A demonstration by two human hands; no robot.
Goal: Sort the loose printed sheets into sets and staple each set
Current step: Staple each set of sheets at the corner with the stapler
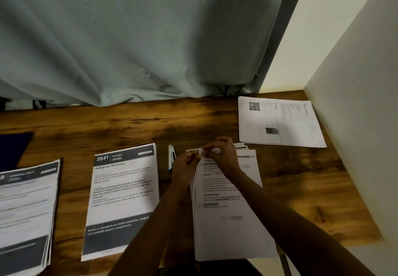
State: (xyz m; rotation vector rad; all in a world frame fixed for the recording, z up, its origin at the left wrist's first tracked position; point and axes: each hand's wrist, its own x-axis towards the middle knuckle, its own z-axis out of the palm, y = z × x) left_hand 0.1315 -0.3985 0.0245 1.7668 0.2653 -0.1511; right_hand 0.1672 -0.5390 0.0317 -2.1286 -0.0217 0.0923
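Stack of sheets (232, 222) on bench (301, 178) | my left hand (186, 164) and right hand (223, 154) pinch its top edge | stapler (171, 157) just left

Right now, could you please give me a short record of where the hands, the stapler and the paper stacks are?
left hand: pinches top corner of front stack
right hand: pinches the same corner
stapler: lies on table, just left of left hand
Refrigerator Restocking stack: left of stapler
QR-code stack: far right
left-edge stack: partly out of frame
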